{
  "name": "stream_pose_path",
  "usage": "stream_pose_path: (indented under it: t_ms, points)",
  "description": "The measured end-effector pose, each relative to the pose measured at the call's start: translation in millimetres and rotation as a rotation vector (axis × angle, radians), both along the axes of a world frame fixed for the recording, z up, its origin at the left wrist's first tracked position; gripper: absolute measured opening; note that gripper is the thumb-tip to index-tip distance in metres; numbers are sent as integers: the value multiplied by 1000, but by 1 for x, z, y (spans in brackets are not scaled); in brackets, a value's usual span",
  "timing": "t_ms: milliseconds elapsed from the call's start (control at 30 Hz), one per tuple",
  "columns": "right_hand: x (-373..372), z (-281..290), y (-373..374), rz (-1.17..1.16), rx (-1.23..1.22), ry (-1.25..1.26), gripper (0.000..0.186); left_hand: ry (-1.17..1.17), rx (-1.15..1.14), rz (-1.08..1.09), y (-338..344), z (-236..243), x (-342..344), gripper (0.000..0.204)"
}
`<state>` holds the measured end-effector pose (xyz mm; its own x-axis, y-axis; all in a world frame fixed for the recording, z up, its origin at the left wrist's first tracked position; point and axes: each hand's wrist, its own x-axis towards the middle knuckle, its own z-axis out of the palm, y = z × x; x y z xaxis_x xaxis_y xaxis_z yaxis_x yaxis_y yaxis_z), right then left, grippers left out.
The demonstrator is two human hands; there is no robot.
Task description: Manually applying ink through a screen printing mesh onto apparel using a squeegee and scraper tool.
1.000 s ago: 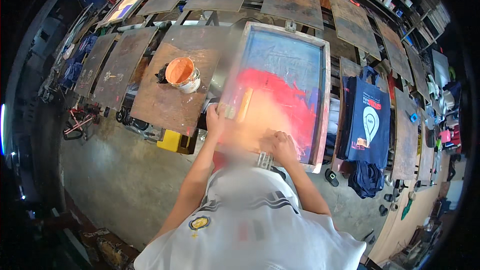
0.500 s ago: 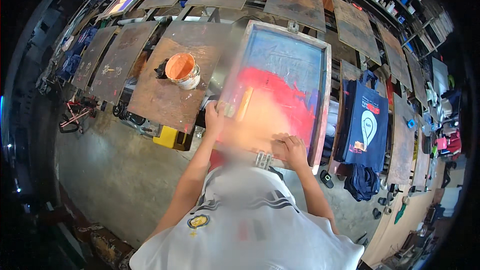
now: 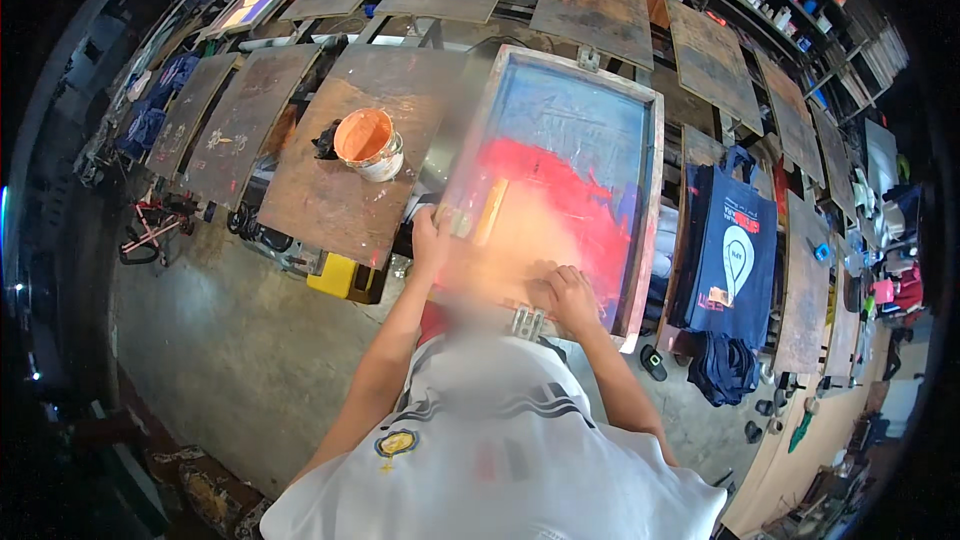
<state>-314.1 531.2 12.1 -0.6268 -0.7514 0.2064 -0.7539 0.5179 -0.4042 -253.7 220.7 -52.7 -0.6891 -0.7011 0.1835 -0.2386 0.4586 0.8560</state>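
Observation:
A wooden-framed printing screen (image 3: pixel 655 155) lies in front of me, its mesh blue at the far end, smeared red across the middle and pale orange at the near end. My left hand (image 3: pixel 430 240) is closed around the frame's left edge, partly blurred. Low over the near, orange part of the mesh is my right hand (image 3: pixel 568 296), its fingers bent down and together; whatever may be under the fingertips is hidden. A squeegee with a yellowish wooden handle (image 3: pixel 491 211) rests on the mesh, near the left side. Metal hinge clamps (image 3: pixel 527 321) sit at the frame's near edge.
To the left, a white bucket with orange ink (image 3: pixel 368 144) stands on a stained board (image 3: pixel 330 195). Navy printed tote bags (image 3: pixel 735 240) lie on a board at right. More boards (image 3: pixel 590 5) line the back. Below are a yellow box (image 3: pixel 343 275) and a slipper (image 3: pixel 652 362).
My right hand has shifted a little to the left across the near end of the screen. The left hand stays at the frame's edge, and the squeegee has not moved.

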Motion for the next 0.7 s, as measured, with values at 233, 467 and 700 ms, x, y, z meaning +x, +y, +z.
stream_pose_path:
  t_ms: [233,467,700]
  points:
    - [3,3,3,50,-9,8,17,19,18,-7,1,4,0,37]
    - [5,8,7,70,-42,14,16,34,-7,-4,3,8,1,35]
    - [2,7,11,142,155,17,54,19,-10,-16,3,10,1,39]
